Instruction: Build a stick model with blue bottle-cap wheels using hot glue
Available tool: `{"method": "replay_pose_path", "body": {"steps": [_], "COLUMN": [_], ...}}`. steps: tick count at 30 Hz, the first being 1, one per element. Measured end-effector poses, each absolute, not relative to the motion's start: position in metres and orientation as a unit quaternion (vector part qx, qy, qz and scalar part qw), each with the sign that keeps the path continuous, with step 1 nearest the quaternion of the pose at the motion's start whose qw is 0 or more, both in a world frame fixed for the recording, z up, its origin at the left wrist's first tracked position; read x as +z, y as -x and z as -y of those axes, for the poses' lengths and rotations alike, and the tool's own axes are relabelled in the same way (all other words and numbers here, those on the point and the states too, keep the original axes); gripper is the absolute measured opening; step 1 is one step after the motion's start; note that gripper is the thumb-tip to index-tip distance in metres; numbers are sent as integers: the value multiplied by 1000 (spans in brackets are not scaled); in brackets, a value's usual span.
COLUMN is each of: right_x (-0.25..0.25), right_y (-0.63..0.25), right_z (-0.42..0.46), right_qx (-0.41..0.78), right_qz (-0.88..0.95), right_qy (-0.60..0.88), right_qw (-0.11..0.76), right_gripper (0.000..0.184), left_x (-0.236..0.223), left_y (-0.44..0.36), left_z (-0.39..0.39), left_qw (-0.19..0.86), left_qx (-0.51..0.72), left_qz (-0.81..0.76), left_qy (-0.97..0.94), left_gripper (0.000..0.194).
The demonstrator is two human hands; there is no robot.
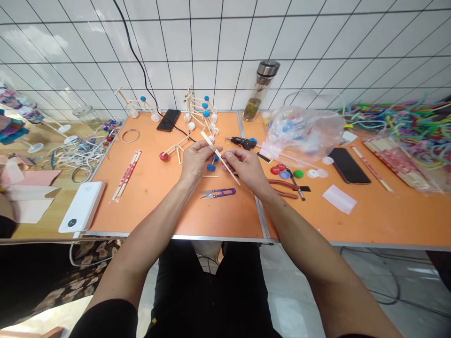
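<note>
My left hand (196, 162) is closed around thin wooden chopsticks (233, 175), pinching them between thumb and fingers. They slant from upper left to lower right above the orange table. My right hand (247, 170) has its thumb and fingertips pressed together at the middle of the same chopsticks. Behind the fingers, a blue bottle cap (211, 167) partly shows. A short stick (210, 176) lies just below the hands, and purple thread snips (219, 193) rest nearer to me. Left of my left hand is a small stick piece with a red cap (164, 156).
Stick-and-cap frames (192, 110) stand at the back near a phone (168, 120). A black glue gun (243, 142), red-handled pliers (283, 184), loose caps (298, 173) and a plastic bag (305, 134) lie rightward. A tall glass bottle (254, 105) stands by the wall. A power bank (82, 206) sits left.
</note>
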State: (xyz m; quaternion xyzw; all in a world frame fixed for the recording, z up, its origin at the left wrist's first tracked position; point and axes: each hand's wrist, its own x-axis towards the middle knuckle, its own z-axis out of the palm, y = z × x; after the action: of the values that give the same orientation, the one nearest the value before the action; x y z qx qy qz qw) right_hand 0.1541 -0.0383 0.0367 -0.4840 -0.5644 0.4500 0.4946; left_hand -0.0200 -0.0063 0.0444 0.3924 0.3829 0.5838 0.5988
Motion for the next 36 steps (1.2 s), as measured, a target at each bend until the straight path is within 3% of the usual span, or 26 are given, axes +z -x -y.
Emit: {"method": "replay_pose_path", "body": {"steps": [6, 19, 23, 29, 36], "right_x": [37, 40, 38, 35, 36], "right_y": [-151, -146, -146, -146, -146], "right_z": [41, 43, 42, 41, 40], "right_qx": [483, 485, 471, 454, 447], "right_qz": [557, 567, 570, 578, 574], "right_qy": [468, 455, 466, 477, 488], "right_qw": [488, 487, 485, 482, 483], "right_gripper": [72, 73, 75, 70, 51], "left_x": [44, 40, 39, 40, 43], "left_y": [17, 15, 13, 10, 12], "left_z": [9, 9, 9, 13, 13], "left_qw": [591, 584, 585, 578, 579], "left_qx": [581, 580, 574, 572, 578], "left_qz": [-390, -390, -399, -410, -410], "left_qy": [-402, -412, -411, -414, -402], "left_gripper": [30, 43, 39, 40, 43]}}
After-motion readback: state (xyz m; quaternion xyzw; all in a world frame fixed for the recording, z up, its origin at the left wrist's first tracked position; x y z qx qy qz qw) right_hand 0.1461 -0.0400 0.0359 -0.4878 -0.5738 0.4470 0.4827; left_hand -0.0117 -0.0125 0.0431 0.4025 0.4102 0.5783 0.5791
